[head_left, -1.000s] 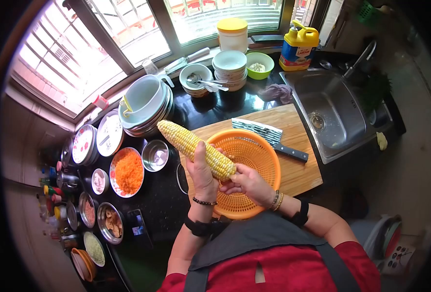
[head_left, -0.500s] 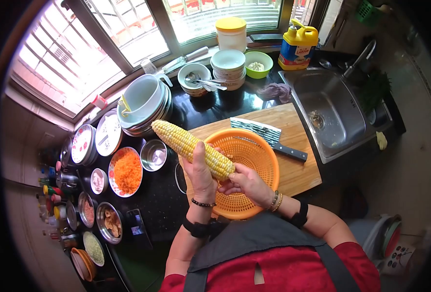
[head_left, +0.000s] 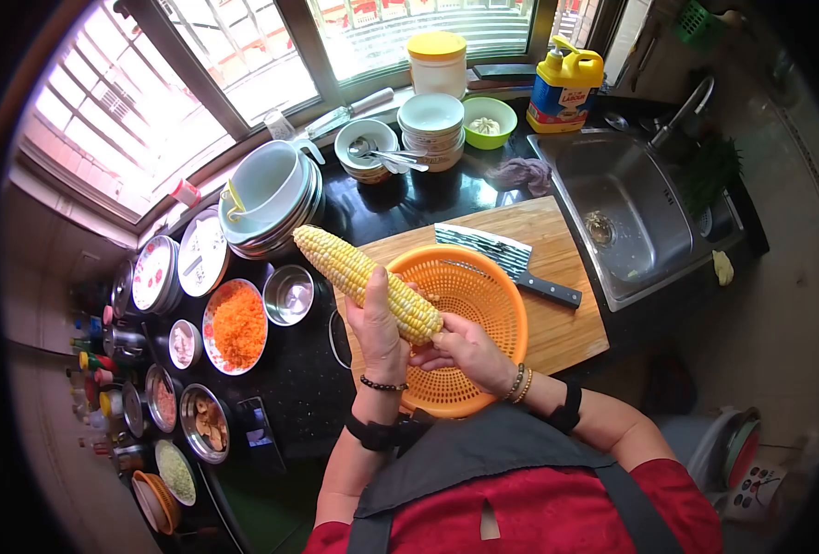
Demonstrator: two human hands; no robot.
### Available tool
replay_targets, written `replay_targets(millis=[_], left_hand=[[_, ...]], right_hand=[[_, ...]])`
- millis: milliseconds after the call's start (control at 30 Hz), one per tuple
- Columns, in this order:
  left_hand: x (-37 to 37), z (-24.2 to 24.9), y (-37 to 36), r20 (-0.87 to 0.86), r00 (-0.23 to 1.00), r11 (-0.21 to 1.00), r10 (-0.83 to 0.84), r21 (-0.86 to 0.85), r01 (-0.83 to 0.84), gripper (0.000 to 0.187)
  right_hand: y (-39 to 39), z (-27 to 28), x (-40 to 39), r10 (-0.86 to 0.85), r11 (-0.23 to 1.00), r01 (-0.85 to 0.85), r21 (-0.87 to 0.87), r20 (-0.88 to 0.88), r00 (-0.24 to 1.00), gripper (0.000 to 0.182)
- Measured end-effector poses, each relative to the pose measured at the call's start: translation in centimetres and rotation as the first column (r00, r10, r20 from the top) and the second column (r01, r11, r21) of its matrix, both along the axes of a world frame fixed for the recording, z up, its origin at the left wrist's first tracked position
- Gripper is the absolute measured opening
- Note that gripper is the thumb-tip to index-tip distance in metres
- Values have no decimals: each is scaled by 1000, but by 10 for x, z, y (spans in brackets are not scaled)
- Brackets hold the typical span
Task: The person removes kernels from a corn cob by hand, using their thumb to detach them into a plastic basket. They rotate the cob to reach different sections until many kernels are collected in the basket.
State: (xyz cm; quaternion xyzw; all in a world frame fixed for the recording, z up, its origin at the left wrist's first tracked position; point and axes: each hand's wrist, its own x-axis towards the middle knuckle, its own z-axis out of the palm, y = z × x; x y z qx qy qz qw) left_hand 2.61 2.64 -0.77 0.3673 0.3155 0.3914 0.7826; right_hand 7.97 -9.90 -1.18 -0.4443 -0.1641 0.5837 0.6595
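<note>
A yellow corn cob (head_left: 349, 270) is held slanting above an orange plastic colander (head_left: 511, 319), its tip toward the upper left. My left hand (head_left: 379, 328) is wrapped round its middle, thumb on top. At the cob's lower right end my right hand (head_left: 472, 353) is closed, its fingertips pressed against the kernels. The colander rests on a wooden cutting board (head_left: 562, 346). A cleaver (head_left: 511, 258) with a black handle lies on the board behind the colander. Some pale bits show inside the colander near my left hand.
To the left stand a plate of shredded carrot (head_left: 239, 323), a metal bowl (head_left: 289, 295), stacked plates and several small food bowls. A phone (head_left: 260, 434) lies near them. Stacked bowls (head_left: 431, 115) and a green bowl (head_left: 491, 134) stand at the back. On the right is a sink (head_left: 622, 203).
The cob's tip has shifted very slightly right, and the whole view has moved a little. Both hands keep their hold on the cob.
</note>
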Motion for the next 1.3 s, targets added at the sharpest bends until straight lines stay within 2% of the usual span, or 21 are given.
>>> replay_targets(millis=[200, 500, 833, 1033, 1300], left_hand=[[0, 1, -1, 2, 1000, 1000, 2, -10, -2, 38], [0, 3, -3, 64, 998, 1000, 20, -23, -19, 34], [-2, 2, -1, 75, 997, 999, -16, -36, 19, 34], [-1, 10, -5, 45, 999, 1000, 26, 10, -26, 35], [-5, 5, -1, 45, 999, 998, -22, -53, 25, 34]], right_hand=[[0, -1, 0, 2, 1000, -2, -1, 12, 1000, 33], [0, 3, 2, -26, 1000, 25, -4, -136, 990, 33], [0, 3, 4, 10, 1000, -10, -4, -70, 998, 35], [1, 6, 4, 2, 1000, -4, -23, -78, 997, 33], [1, 7, 0, 14, 1000, -15, -21, -38, 999, 33]])
